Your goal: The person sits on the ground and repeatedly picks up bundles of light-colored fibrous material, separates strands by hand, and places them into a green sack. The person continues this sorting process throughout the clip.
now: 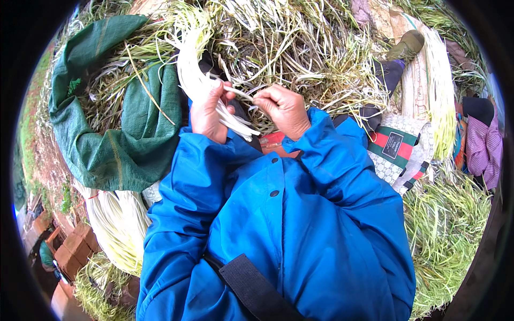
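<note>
My left hand (209, 116) is closed around a bundle of long, blanched white stalks (188, 70), likely chives. Their pale yellow-green leaf ends fan out at the top, and the white ends stick out below my palm. Between the thumb and fingers of my right hand (283, 110) is the end of a single thin stalk (241, 94), which stretches across from the left hand. Cut and withered leaves (313, 60) lie in a thick heap just beyond both hands.
A rumpled green woven sack (108, 160) lies to the left, with a tied bundle of stalks (116, 224) below it. More stalks (439, 84) lie at right, near a printed bag (395, 146) and an olive shoe (406, 45). Bricks (76, 248) are stacked lower left.
</note>
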### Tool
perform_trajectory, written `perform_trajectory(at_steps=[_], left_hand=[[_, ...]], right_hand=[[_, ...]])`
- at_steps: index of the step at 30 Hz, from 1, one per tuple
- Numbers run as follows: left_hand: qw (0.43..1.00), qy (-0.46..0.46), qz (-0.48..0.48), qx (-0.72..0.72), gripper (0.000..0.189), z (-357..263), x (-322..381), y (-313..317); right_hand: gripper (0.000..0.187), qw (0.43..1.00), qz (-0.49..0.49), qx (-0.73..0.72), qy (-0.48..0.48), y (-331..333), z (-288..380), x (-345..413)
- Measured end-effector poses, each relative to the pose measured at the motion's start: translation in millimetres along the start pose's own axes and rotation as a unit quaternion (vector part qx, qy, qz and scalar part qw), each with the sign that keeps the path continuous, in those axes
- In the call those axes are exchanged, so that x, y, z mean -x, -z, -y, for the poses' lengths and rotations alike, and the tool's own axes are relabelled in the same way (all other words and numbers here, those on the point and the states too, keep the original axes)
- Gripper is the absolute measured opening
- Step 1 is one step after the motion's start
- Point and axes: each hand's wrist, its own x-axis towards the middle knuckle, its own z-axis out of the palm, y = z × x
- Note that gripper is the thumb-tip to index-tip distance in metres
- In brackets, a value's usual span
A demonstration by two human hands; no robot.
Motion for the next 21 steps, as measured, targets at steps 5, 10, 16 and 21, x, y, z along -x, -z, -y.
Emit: perform_trajectory(at_steps=[5,10,16,21], left_hand=[[0.995,-0.06,0.082,0.006,0.014,-47.0,-20.2,-1.0],[0.996,-0.017,0.076,0.033,0.022,-25.1,-14.7,-13.3],[0.995,0.013,0.074,0.064,0.016,-5.7,-14.3,-12.9],[0.998,0.017,0.063,0.018,0.022,-22.6,-14.2,-22.9]], right_hand=[[0.012,0.957,-0.037,-0.259,-0.123,41.0,3.2,-34.7],[0.028,0.986,0.038,-0.143,-0.08,9.7,8.8,-6.9],[0.026,0.996,-0.019,0.089,0.008,4.0,11.9,-3.8],[0.011,0.995,-0.013,0.091,0.028,25.2,2.2,-25.2]])
